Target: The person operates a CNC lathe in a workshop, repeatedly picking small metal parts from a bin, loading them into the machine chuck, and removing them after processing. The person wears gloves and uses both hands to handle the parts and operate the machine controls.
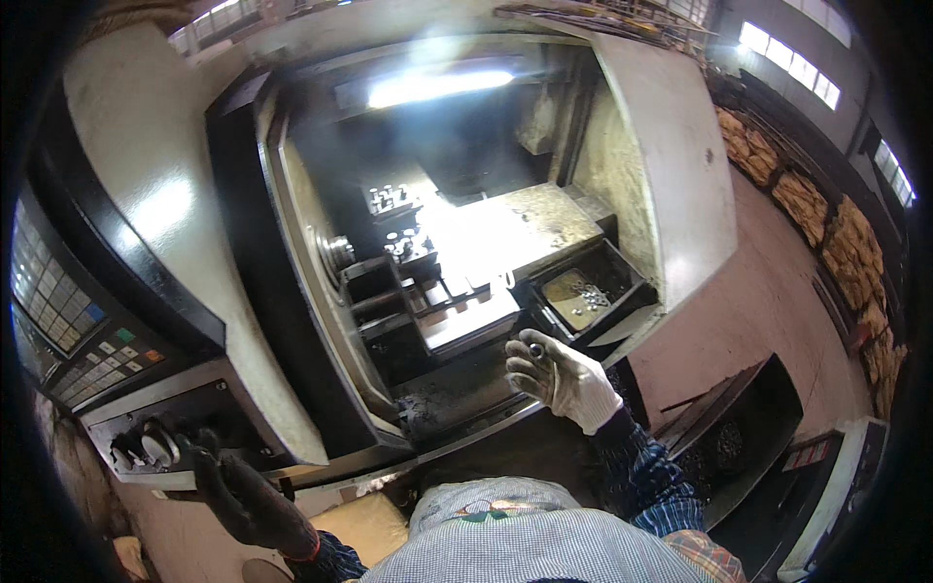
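Note:
My right hand (565, 379), in a pale work glove with dirty fingertips, holds a small round metal part (537, 350) between thumb and fingers, in front of the lathe's open bay. Wearing a dark glove, my left hand (237, 492) is beside the round knob (159, 444) on the lower control panel; whether it touches the knob is unclear. Inside the lathe, the chuck (337, 252) is at the left, facing tool holders with bolts (408, 244). A black tray (594, 299) at the bay's right holds several small metal parts.
The lathe's keypad panel (109, 361) stands at far left, beside the dark door edge (291, 291). A slanted guard (670, 160) bounds the bay on the right. Lower right is a dark bin (751, 430) with metal chips. Wrapped bundles (853, 240) line the right side.

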A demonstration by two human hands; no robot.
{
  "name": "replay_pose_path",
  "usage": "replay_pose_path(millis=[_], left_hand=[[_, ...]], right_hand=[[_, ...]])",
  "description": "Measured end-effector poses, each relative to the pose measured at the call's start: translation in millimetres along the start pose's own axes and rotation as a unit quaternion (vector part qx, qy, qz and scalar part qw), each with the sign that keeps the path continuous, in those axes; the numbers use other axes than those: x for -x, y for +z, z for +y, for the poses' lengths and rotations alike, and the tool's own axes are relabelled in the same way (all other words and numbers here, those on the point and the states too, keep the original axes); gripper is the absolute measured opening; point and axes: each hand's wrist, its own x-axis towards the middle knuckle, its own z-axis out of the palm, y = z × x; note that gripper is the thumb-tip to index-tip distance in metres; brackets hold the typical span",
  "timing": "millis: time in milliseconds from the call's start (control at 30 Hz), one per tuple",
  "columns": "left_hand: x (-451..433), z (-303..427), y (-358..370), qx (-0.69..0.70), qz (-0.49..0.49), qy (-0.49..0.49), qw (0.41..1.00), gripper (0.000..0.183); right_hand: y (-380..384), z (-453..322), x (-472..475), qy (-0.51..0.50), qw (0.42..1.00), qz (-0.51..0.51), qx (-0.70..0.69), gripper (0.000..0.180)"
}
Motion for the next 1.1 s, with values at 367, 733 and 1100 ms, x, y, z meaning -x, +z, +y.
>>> replay_pose_path(millis=[367,733,1100], left_hand=[[-8,-72,-26,-0.195,0.035,-0.005,0.980,0.031],[26,-90,-22,-0.279,0.093,-0.016,0.956,0.027],[-4,-25,15,-0.104,0.212,-0.104,0.966,0.024]], right_hand=[[39,37,-117,0.106,0.984,-0.076,0.120,0.037],[48,76,-255,0.122,0.899,-0.059,0.416,0.031],[28,131,-380,-0.091,0.893,0.061,0.437,0.035]])
